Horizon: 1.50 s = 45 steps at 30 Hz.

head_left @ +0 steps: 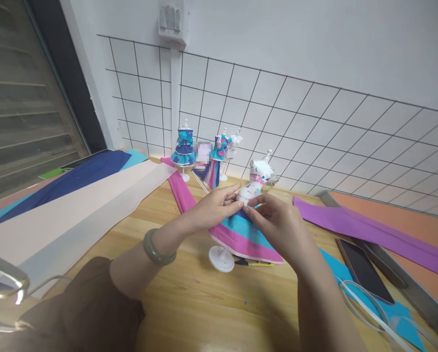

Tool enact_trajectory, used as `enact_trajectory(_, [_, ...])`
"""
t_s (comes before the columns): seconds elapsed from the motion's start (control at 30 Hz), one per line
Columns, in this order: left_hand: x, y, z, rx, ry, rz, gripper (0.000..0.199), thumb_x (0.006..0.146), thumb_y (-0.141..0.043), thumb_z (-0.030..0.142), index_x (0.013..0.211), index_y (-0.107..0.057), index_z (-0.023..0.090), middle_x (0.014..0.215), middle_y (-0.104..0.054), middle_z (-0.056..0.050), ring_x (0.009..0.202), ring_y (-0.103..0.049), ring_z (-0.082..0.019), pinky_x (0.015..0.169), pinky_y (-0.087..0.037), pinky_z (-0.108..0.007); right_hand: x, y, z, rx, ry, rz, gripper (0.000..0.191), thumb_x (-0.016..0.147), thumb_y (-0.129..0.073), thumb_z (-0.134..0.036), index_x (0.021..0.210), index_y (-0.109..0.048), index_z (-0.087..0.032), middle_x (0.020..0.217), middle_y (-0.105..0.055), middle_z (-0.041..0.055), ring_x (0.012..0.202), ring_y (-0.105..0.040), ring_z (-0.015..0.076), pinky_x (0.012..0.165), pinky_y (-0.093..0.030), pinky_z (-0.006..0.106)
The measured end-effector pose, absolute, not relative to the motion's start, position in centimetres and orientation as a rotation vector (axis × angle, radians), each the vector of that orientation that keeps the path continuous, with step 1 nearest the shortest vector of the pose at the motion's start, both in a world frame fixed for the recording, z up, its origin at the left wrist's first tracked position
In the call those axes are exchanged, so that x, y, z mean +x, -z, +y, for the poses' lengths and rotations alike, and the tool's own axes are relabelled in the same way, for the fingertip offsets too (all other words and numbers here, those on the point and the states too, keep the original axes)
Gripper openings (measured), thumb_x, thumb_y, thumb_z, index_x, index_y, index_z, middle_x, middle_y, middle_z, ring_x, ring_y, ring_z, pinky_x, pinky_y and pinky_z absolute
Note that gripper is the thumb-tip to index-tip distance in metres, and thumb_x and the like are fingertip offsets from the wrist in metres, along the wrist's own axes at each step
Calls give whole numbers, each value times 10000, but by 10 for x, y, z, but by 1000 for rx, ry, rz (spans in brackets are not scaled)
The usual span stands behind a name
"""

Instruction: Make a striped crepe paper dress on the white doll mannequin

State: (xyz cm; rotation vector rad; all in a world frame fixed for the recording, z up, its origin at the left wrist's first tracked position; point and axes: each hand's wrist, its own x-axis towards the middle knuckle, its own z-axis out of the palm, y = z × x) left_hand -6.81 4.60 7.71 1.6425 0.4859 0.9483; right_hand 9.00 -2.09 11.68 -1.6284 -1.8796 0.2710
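Note:
In the middle of the head view, a small white dress form (256,188) with a pink trim at its neck leans to the right on a round white base (222,259). Around its lower body sits a flared skirt (241,233) in dark blue, light blue and pink bands. My left hand (219,203) holds the skirt's waist from the left, thumb in front and fingers partly behind the form. From the right, my right hand (273,215) pinches the waist edge between thumb and forefinger. The fingertips of both hands nearly meet there.
Small dressed forms (185,149) stand at the back by the wire grid (237,93). Pale fabric strips (105,210) lie left, a pink strip (180,186) behind. At right are purple fabric (351,222), a phone (365,271), a white cable (369,313) and a tray (398,288).

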Motion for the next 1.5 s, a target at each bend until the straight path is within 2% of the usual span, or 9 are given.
enact_trajectory(0.13, [-68,-76,49,1544,-1027,534,553,821,-581,282,1337,-422,165,1133,-616,-112,1075,-561,-209,850,-469,-300,90,-119,-25,-1739,76,-1903,290,845,-530,-461,928,-615,-197,765,-688,73,682,-639,235,583,-434,319])
enact_trajectory(0.3, [-73,-80,57,1436,-1146,630,495,811,-584,287,1280,-488,164,1111,-649,-103,989,-609,-186,799,-484,-268,80,-122,-37,-1353,307,-2207,324,832,-572,-452,1017,-574,-186,962,-619,110,894,-571,258,722,-446,352])
enact_trajectory(0.5, [-82,-88,63,1384,-1189,740,384,785,-587,252,1151,-583,137,924,-694,-57,780,-622,-128,666,-471,-216,57,-108,-31,-1214,724,-2325,190,861,-537,-206,1040,-578,-156,817,-562,79,743,-472,221,651,-375,343])
enact_trajectory(0.73, [-87,-92,65,1350,-1188,752,333,762,-610,269,1066,-630,135,904,-699,-46,774,-610,-131,678,-460,-229,44,-88,-18,-826,899,-2333,254,852,-429,-32,738,-601,-180,627,-519,32,601,-381,169,550,-267,321])
enact_trajectory(0.87, [-92,-93,68,1390,-1185,717,374,766,-610,282,1105,-624,125,914,-697,-60,841,-615,-161,723,-465,-260,39,-84,-20,-802,788,-2410,259,850,-412,-43,731,-594,-184,603,-510,24,585,-397,164,534,-267,319])
enact_trajectory(0.97, [-97,-95,69,1494,-1178,690,400,785,-595,277,1158,-601,134,956,-691,-67,881,-612,-166,755,-460,-272,41,-87,-21,-822,529,-2443,161,873,-451,-156,877,-611,-166,670,-566,37,629,-460,168,563,-323,313])
enact_trajectory(1.1, [-102,-101,65,1595,-1086,613,446,811,-576,268,1239,-546,145,1032,-676,-88,938,-609,-185,780,-467,-298,59,-95,-15,-1025,169,-2095,157,886,-486,-274,893,-598,-163,727,-605,49,676,-529,167,625,-400,306])
enact_trajectory(1.3, [-102,-103,53,1551,-971,612,632,801,-618,284,1379,-376,200,1177,-621,-126,1070,-574,-228,891,-458,-378,93,-97,10,-1288,-584,-1780,328,878,-476,-467,960,-623,-186,984,-664,62,918,-589,202,801,-450,343])
enact_trajectory(1.5, [-100,-101,50,1663,-950,588,606,824,-590,291,1383,-362,245,1035,-653,-85,915,-601,-171,800,-474,-327,98,-93,13,-1257,-908,-1742,389,768,-599,-533,698,-606,-150,645,-571,4,608,-509,127,567,-414,259])
